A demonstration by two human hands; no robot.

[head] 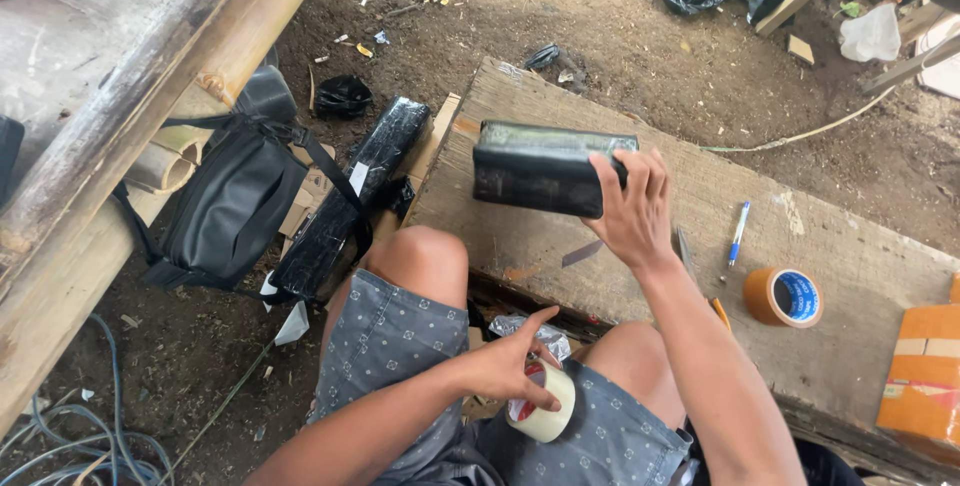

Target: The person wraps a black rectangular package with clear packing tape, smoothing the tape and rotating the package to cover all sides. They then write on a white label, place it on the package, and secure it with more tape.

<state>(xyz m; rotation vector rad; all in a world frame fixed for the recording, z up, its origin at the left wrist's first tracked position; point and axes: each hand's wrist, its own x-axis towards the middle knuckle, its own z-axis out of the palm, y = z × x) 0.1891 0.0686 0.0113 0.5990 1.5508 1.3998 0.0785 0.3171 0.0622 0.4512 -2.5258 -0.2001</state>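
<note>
Two hands are working apart: the left hand (510, 366) is gripping a clear tape roll (545, 401) near the lap, while the right hand (625, 211) is clasping the black wrapped block's (540, 168) right end, its long axis lying left-right on the far worktop (860, 256).

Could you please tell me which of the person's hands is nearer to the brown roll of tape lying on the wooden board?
The right hand: it grips the black wrapped block, left of the brown roll of tape. The left hand is farther, holding a clear tape roll over the lap.
</note>
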